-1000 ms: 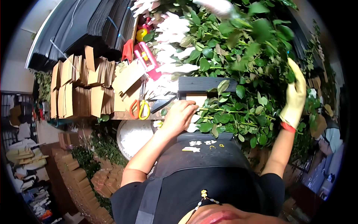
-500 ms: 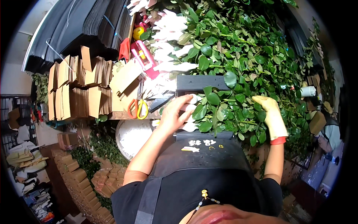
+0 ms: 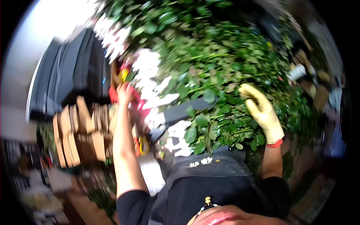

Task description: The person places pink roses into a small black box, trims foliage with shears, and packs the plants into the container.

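Observation:
My bare left hand point(image 3: 125, 92) reaches out to the far left, beside a pink tape dispenser point(image 3: 141, 105) and a red item point(image 3: 113, 95). Motion blurs its fingers, so any grip is unclear. In a yellow glove with a red cuff, my right hand point(image 3: 263, 114) hovers at the right edge of a bunch of leafy stems point(image 3: 221, 125), fingers apart and nothing held. The bunch lies in front of me with its white-wrapped heads point(image 3: 179, 135) toward the left. Behind it runs a dark ridged bar point(image 3: 184, 111).
More leafy stems point(image 3: 213, 56) cover the far side, with white-wrapped heads point(image 3: 147, 67) along their left. Cardboard pieces point(image 3: 80, 135) and a stack of black sheets point(image 3: 71, 71) stand left. Scissors point(image 3: 144, 144) lie near my left forearm, above a white container point(image 3: 153, 174).
My left hand has left the white-wrapped heads and moved far left to the tape dispenser. My right hand has lifted slightly off the leaves. The whole view has turned.

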Action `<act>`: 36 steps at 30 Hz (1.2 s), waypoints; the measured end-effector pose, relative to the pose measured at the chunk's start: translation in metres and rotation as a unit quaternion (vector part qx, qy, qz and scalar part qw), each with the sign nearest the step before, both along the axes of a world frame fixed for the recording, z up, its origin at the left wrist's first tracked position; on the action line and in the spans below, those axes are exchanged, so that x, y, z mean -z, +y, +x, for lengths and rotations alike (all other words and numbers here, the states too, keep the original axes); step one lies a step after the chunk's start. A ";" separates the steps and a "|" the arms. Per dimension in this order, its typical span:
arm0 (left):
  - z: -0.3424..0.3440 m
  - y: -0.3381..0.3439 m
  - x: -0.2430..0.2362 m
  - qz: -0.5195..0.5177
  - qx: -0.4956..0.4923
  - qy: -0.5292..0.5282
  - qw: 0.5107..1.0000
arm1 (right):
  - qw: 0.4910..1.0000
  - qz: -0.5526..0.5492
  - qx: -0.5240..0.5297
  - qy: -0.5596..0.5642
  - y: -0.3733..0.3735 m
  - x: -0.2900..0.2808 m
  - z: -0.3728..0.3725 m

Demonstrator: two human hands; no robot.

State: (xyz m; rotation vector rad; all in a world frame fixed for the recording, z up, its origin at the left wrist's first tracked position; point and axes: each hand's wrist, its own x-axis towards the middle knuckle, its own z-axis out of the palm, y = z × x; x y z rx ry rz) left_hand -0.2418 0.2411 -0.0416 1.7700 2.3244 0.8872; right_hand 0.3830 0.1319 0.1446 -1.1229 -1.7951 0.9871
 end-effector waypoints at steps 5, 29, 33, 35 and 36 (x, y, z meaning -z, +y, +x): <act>-0.056 0.016 0.042 -0.001 -0.162 0.099 0.982 | 0.991 0.088 -0.044 -0.086 -0.003 -0.009 -0.007; 0.231 -0.082 -0.248 0.286 0.248 0.003 0.926 | 0.953 0.295 0.048 0.038 -0.004 -0.015 -0.053; 0.232 -0.069 -0.222 0.265 0.180 -0.246 0.915 | 0.971 0.234 0.028 0.022 -0.017 -0.027 -0.045; 0.223 -0.063 -0.204 0.265 0.180 -0.354 0.879 | 0.982 0.180 0.053 0.012 -0.025 -0.021 -0.034; 0.210 -0.063 -0.193 0.251 0.224 -0.332 0.881 | 0.987 0.149 0.064 0.011 -0.030 -0.017 -0.027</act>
